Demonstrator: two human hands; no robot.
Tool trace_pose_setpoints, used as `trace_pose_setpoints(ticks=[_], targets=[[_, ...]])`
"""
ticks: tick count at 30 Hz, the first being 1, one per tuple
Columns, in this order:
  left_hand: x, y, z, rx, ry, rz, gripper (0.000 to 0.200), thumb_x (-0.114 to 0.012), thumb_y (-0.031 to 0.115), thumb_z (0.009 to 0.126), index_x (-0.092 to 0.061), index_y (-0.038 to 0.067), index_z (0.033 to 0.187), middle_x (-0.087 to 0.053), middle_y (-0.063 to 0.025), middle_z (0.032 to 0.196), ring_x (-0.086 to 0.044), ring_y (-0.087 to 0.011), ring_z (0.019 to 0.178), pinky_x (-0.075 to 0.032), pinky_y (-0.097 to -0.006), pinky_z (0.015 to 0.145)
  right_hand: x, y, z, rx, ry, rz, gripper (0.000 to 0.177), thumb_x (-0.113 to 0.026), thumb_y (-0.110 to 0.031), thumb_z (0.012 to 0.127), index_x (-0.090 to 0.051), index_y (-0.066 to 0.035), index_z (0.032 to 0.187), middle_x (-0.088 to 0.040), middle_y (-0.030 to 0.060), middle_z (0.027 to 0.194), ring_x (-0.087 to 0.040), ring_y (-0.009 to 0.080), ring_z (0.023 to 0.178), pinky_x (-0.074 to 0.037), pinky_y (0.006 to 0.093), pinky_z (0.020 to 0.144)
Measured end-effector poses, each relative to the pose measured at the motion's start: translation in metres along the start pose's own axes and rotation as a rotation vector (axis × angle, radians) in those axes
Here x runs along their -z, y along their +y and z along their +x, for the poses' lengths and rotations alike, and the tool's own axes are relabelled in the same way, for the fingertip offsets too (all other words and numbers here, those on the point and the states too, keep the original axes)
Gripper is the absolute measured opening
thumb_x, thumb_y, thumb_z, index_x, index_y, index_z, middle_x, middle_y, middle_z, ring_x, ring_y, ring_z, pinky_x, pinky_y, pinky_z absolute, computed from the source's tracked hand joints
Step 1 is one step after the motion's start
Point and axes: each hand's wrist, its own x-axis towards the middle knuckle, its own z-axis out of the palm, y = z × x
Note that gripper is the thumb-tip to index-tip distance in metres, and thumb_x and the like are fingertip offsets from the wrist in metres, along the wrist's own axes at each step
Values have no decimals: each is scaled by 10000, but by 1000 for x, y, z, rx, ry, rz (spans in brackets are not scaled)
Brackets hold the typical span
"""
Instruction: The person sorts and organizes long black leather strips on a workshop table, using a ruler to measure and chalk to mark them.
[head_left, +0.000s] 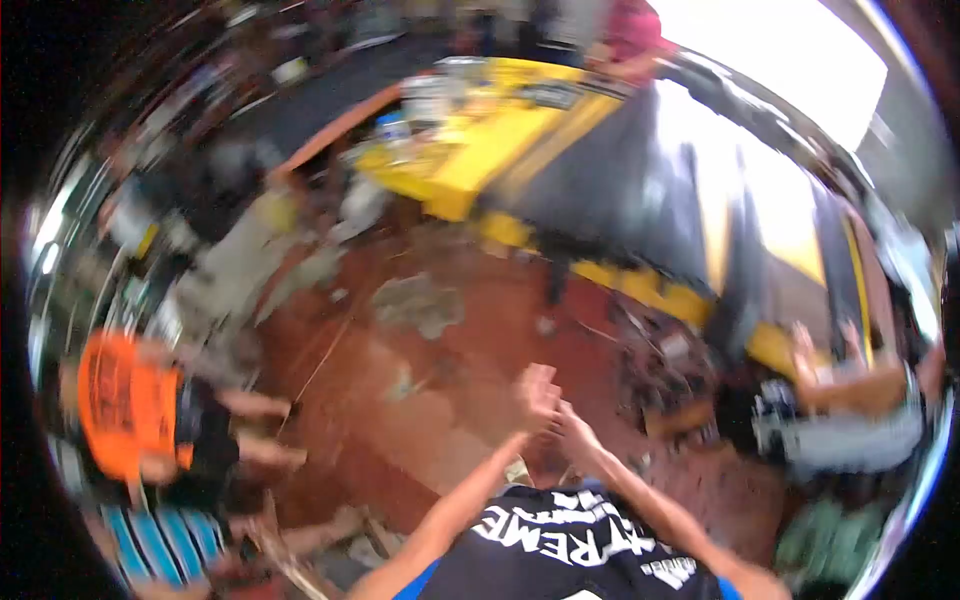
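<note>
My left hand (540, 395) and my right hand (577, 432) meet in front of my chest, above the reddish floor. The left hand's fingers stretch forward and look blurred. Against its palm side lies the right hand, fingers extended and partly overlapping the left. Nothing held shows in either hand. Below them is the front of my black shirt (560, 530) with white lettering.
A long yellow and black panelled object (600, 170) stands ahead, bottles and containers (395, 135) on its left end. To the left sits a person in an orange shirt (130, 405), beside a striped shirt (165, 545). Another person (840, 420) is right. Debris (660, 365) lies on the floor (440, 390).
</note>
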Motion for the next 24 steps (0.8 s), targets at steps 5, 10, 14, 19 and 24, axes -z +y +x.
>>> trace_pose_setpoints(ticks=[5, 10, 14, 19, 24], targets=[[-43, -67, 13, 318, 159, -86, 668, -518, 544, 972, -490, 68, 1440, -448, -173, 1506, -376, -332, 1421, -312, -450, 1153, 34, 3, 1, 86, -16, -179, 581, -359, -480, 1067, -535, -34, 1395, -601, 102, 1314, -577, 215, 1206, -471, 357, 1001], [-44, -41, 39, 383, 487, -292, 684, -514, 557, 967, -471, 74, 1450, -428, -167, 1520, -363, -324, 1427, -312, -461, 1147, 30, -20, 8, 329, -171, -713, 541, -419, -362, 1077, -437, 20, 1461, -544, 137, 1393, -514, 202, 1279, -391, 326, 1082], [-49, -18, 73, 416, 683, -450, 698, -511, 568, 964, -455, 79, 1458, -412, -163, 1531, -353, -317, 1432, -312, -470, 1141, 26, -56, 23, 479, -249, -946, 551, -428, -342, 1081, -403, 43, 1474, -503, 141, 1437, -469, 197, 1321, -361, 304, 1106], [-7, 19, 79, 465, 893, -658, 714, -507, 581, 959, -436, 85, 1468, -391, -157, 1546, -339, -308, 1438, -312, -481, 1135, 29, -88, 30, 541, -328, -1096, 527, -477, -324, 1037, -449, 17, 1438, -504, 243, 1442, -482, 335, 1348, -377, 383, 1099], [34, 23, 53, 641, 814, -870, 731, -503, 594, 954, -417, 92, 1478, -371, -152, 1560, -326, -299, 1444, -312, -492, 1128, 30, -100, 20, 513, -440, -1117, 569, -477, -372, 1023, -434, 22, 1431, -584, 284, 1313, -582, 387, 1214, -452, 410, 1009]])
